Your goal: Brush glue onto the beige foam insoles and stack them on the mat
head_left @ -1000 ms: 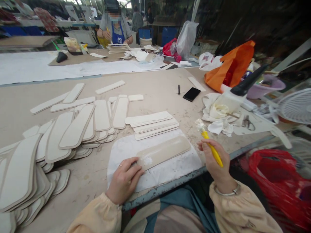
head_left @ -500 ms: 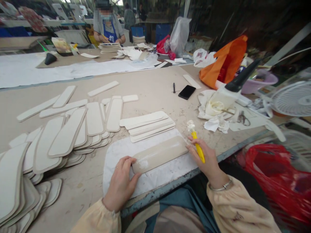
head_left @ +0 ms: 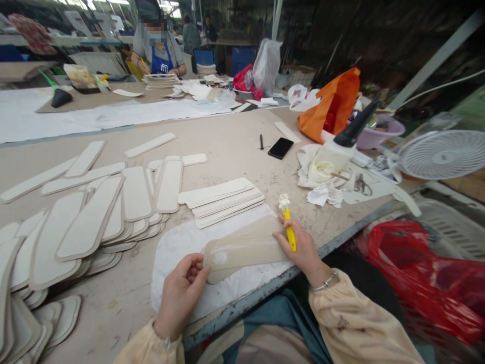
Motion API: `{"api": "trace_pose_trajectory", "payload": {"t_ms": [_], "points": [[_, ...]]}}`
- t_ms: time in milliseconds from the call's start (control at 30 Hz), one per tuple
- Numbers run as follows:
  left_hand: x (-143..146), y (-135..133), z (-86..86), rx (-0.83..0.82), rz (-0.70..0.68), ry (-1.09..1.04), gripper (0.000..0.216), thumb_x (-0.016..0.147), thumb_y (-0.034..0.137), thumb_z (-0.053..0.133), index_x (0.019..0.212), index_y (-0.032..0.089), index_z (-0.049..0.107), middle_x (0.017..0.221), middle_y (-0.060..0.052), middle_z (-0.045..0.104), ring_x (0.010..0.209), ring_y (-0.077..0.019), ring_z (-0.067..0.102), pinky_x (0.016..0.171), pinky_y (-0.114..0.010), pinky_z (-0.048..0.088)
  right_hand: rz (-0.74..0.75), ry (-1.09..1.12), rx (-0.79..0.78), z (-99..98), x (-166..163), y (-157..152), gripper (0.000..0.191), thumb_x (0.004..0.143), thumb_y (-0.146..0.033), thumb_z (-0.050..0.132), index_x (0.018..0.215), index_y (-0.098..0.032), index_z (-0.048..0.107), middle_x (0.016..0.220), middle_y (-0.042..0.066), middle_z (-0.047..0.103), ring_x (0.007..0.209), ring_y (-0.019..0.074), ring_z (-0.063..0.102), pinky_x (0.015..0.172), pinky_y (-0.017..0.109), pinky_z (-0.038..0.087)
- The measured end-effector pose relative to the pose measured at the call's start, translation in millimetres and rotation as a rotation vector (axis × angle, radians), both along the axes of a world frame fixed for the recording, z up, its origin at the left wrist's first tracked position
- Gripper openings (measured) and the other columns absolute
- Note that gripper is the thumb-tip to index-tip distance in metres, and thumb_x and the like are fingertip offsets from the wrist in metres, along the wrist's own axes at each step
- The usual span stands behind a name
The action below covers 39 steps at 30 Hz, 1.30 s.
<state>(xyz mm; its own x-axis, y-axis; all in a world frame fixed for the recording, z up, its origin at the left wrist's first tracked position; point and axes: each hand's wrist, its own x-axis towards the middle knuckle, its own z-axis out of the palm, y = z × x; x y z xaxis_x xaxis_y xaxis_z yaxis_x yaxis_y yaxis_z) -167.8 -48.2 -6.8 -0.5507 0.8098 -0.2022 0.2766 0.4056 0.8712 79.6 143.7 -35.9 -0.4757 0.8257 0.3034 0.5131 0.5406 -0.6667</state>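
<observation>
A long beige strip (head_left: 242, 247), wet with glue, is held by both ends just above a white sheet (head_left: 178, 242) at the table's near edge. My left hand (head_left: 181, 293) pinches the strip's left end. My right hand (head_left: 301, 247) grips its right end and also keeps a yellow-handled glue brush (head_left: 288, 227) upright between the fingers. A short stack of white strips (head_left: 222, 201) lies just beyond the sheet.
Many glued strips (head_left: 94, 212) are fanned out at left. A phone (head_left: 280, 147), a pen, rags and a glue bottle (head_left: 341, 146) lie at right, with an orange bag (head_left: 329, 106), a fan (head_left: 441, 154) and a red bag (head_left: 417, 273). Another person works at the far table.
My right hand moved left with the brush and took the strip's right end. Both hands lifted the strip slightly off the white sheet.
</observation>
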Motion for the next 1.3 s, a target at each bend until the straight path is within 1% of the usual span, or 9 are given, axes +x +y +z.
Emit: {"api": "trace_pose_trajectory", "payload": {"t_ms": [167, 300, 467, 567, 667, 867, 1100, 1233, 1300], "points": [[4.3, -0.4, 0.4, 0.050, 0.101, 0.032, 0.028, 0.075, 0.046, 0.061, 0.086, 0.020, 0.059, 0.074, 0.001, 0.064, 0.065, -0.0144, 0.061, 0.060, -0.024, 0.049, -0.014, 0.036, 0.004, 0.0, 0.0, -0.6, 0.019, 0.085, -0.031, 0.058, 0.095, -0.024, 0.044, 0.124, 0.011, 0.062, 0.111, 0.0246, 0.062, 0.089, 0.041, 0.052], [1.4, -7.0, 2.0, -0.031, 0.010, 0.098, 0.025, 0.077, 0.046, 0.057, 0.080, 0.022, 0.056, 0.065, 0.003, 0.060, 0.059, -0.0142, 0.059, 0.054, -0.024, 0.047, -0.024, 0.068, -0.012, 1.5, 2.5, -2.0, 0.017, 0.086, -0.031, 0.056, 0.095, -0.024, 0.045, 0.122, 0.011, 0.063, 0.112, 0.0238, 0.061, 0.091, 0.041, 0.051], [-14.2, -7.5, 10.3, -0.168, -0.083, 0.450, 0.046, 0.076, 0.048, 0.056, 0.110, 0.018, 0.057, 0.093, -0.006, 0.065, 0.075, -0.0203, 0.064, 0.067, -0.033, 0.053, -0.035, 0.096, -0.027, 5.1, 6.3, -1.7, 0.016, 0.087, -0.031, 0.056, 0.096, -0.024, 0.045, 0.122, 0.011, 0.064, 0.114, 0.0232, 0.060, 0.093, 0.040, 0.050], [-21.1, 6.0, 15.9, -0.170, -0.255, 0.549, 0.059, 0.074, 0.042, 0.059, 0.126, 0.015, 0.050, 0.121, -0.013, 0.058, 0.099, -0.0255, 0.061, 0.082, -0.039, 0.051, -0.020, 0.098, -0.033, 8.2, 8.7, -0.6, 0.016, 0.087, -0.031, 0.055, 0.096, -0.024, 0.045, 0.121, 0.011, 0.064, 0.114, 0.0236, 0.060, 0.093, 0.040, 0.049], [-22.7, 24.4, 20.5, -0.235, -0.447, 0.609, 0.064, 0.067, 0.032, 0.065, 0.127, 0.013, 0.050, 0.126, -0.014, 0.054, 0.116, -0.0287, 0.051, 0.099, -0.041, 0.041, 0.023, 0.063, -0.042, 10.5, 13.4, 0.2, 0.017, 0.086, -0.030, 0.056, 0.097, -0.024, 0.045, 0.121, 0.009, 0.063, 0.115, 0.0239, 0.060, 0.093, 0.039, 0.049], [-19.9, 48.3, 31.0, -0.465, -0.608, 0.608, 0.060, 0.062, 0.032, 0.068, 0.117, 0.014, 0.053, 0.107, -0.010, 0.057, 0.100, -0.0259, 0.056, 0.086, -0.035, 0.043, 0.043, 0.028, -0.047, 12.6, 25.6, 1.2, 0.021, 0.083, -0.028, 0.059, 0.099, -0.024, 0.046, 0.122, 0.009, 0.063, 0.112, 0.0249, 0.061, 0.089, 0.038, 0.050], [-15.8, 47.3, 43.5, -0.501, -0.561, 0.606, 0.043, 0.060, 0.035, 0.068, 0.099, 0.018, 0.058, 0.095, -0.006, 0.060, 0.084, -0.0230, 0.059, 0.074, -0.033, 0.044, 0.017, 0.122, 0.006, 20.1, 34.3, 3.3, 0.016, 0.088, -0.035, 0.056, 0.096, -0.023, 0.049, 0.116, 0.010, 0.065, 0.110, 0.0244, 0.061, 0.090, 0.039, 0.049], [-6.7, 36.0, 52.6, -0.206, -0.327, 0.473, 0.062, 0.059, 0.044, 0.071, 0.115, 0.019, 0.060, 0.113, -0.010, 0.060, 0.091, -0.0253, 0.061, 0.081, -0.038, 0.049, 0.028, 0.253, 0.104, 37.4, 31.7, -6.1, 0.012, 0.094, -0.030, 0.046, 0.096, -0.022, 0.054, 0.092, 0.007, 0.066, 0.088, 0.0189, 0.063, 0.079, 0.033, 0.051], [9.3, 32.2, 54.7, -0.106, -0.260, 0.172, 0.060, 0.063, 0.053, 0.070, 0.114, 0.022, 0.064, 0.107, -0.009, 0.065, 0.094, -0.0268, 0.062, 0.079, -0.038, 0.051, 0.127, 0.307, 0.198, 46.9, 21.6, -18.0, 0.012, 0.094, -0.028, 0.045, 0.094, -0.020, 0.055, 0.083, 0.005, 0.063, 0.080, 0.0165, 0.060, 0.074, 0.030, 0.049]]}}
